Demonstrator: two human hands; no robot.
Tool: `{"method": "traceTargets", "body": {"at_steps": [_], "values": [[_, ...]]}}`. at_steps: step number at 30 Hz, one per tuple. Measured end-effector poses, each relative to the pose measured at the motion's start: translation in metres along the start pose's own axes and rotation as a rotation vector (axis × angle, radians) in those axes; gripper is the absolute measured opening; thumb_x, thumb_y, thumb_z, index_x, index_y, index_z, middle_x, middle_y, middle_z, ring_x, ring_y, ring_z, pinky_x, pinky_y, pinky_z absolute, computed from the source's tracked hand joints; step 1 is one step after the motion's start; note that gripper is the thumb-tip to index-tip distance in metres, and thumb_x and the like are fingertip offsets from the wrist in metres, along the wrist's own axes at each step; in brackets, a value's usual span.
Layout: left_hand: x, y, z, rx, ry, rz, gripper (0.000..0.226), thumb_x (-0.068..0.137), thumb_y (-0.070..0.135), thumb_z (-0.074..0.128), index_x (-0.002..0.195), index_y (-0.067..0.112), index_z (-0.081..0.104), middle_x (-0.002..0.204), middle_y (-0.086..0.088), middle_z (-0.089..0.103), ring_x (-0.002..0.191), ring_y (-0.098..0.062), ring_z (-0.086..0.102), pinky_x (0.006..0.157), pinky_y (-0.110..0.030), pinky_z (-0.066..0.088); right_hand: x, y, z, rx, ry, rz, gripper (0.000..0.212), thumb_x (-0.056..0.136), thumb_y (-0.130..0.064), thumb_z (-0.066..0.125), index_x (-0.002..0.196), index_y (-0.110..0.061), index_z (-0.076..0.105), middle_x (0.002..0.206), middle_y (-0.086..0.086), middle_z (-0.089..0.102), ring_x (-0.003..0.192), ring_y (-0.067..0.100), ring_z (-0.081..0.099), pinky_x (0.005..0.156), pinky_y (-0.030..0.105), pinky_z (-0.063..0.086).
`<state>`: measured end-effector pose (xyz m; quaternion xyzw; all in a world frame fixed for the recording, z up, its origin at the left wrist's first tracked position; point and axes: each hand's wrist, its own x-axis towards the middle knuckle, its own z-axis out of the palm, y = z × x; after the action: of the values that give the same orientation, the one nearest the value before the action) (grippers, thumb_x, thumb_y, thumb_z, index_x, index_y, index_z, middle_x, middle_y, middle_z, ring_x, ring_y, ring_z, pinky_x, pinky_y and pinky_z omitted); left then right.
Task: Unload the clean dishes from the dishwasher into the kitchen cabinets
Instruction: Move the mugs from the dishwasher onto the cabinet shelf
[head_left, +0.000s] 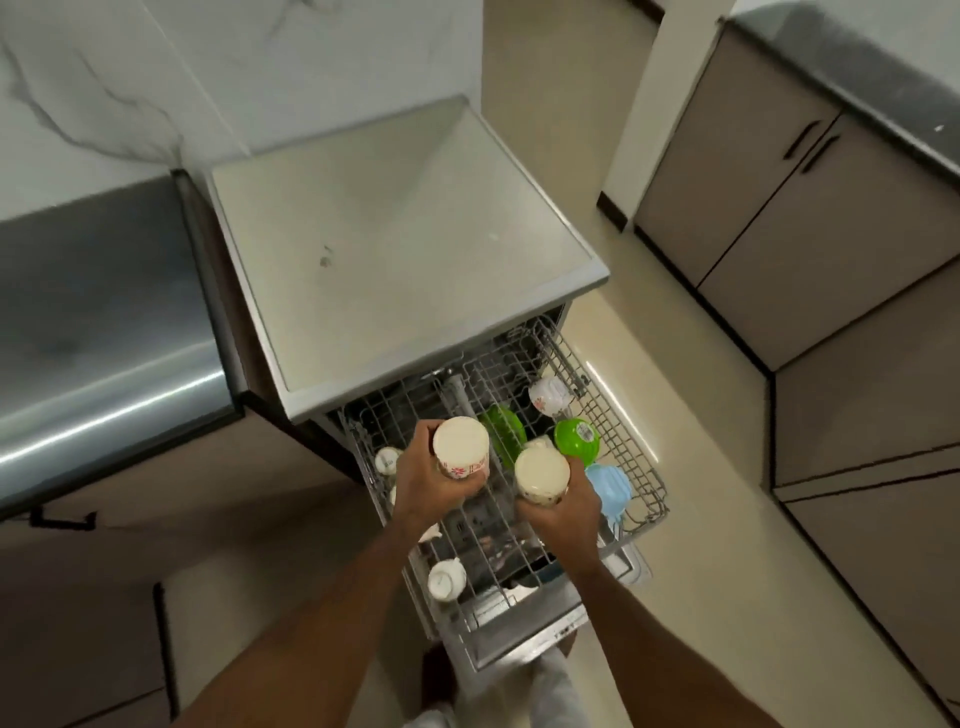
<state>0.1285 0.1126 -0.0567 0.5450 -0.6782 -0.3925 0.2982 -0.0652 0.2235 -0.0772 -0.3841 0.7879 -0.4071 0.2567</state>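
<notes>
Gripping one inverted cup (461, 447) per hand, left hand (423, 480) and right hand (563, 512) risked, apparently, knocking the near green bowl (576, 441) on lifting.

The two cups held over the rack are cream, the left cup (461, 447) banded with red flower prints and the right cup (542, 476) with small dark specks near its rim. In the grey wire rack (618, 395) sit a green bowl (576, 439), a darker green plate (504, 430), a pale blue bowl (609, 487) and a white cup with a red flower (550, 396). The wall (156, 78) is white marble with grey veins, the cabinets (779, 208) are taupe with black handles, and the floor (691, 519) is cream.
</notes>
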Motion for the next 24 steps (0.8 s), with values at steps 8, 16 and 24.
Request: {"method": "traceTargets", "body": {"at_steps": [8, 16, 24], "values": [[-0.007, 0.068, -0.080, -0.050, 0.116, 0.181, 0.079, 0.056, 0.050, 0.097, 0.123, 0.025, 0.065, 0.115, 0.012, 0.072, 0.108, -0.005, 0.066, 0.086, -0.031, 0.058, -0.018, -0.108, -0.040, 0.060, 0.153, -0.134, 0.074, 0.059, -0.027, 0.099, 0.124, -0.026, 0.064, 0.105, -0.009, 0.073, 0.093, 0.002, 0.068, 0.077, 0.011, 0.052], [-0.045, 0.118, -0.171, -0.099, 0.199, 0.255, 0.080, 0.055, 0.057, 0.094, 0.121, 0.027, 0.059, 0.110, 0.013, 0.067, 0.104, -0.001, 0.064, 0.083, -0.028, 0.059, -0.073, -0.209, -0.067, 0.090, 0.148, -0.304, 0.068, 0.062, -0.026, 0.099, 0.117, -0.036, 0.060, 0.096, -0.020, 0.068, 0.086, -0.012, 0.064, 0.070, 0.002, 0.045], [-0.126, 0.127, -0.261, -0.067, 0.376, 0.259, 0.077, 0.055, 0.048, 0.097, 0.118, 0.024, 0.061, 0.106, 0.013, 0.065, 0.100, 0.002, 0.063, 0.078, -0.012, 0.052, -0.129, -0.286, -0.044, 0.158, -0.047, -0.459, 0.066, 0.064, -0.036, 0.098, 0.119, -0.038, 0.060, 0.102, -0.024, 0.068, 0.095, -0.007, 0.066, 0.073, 0.003, 0.048]]}}
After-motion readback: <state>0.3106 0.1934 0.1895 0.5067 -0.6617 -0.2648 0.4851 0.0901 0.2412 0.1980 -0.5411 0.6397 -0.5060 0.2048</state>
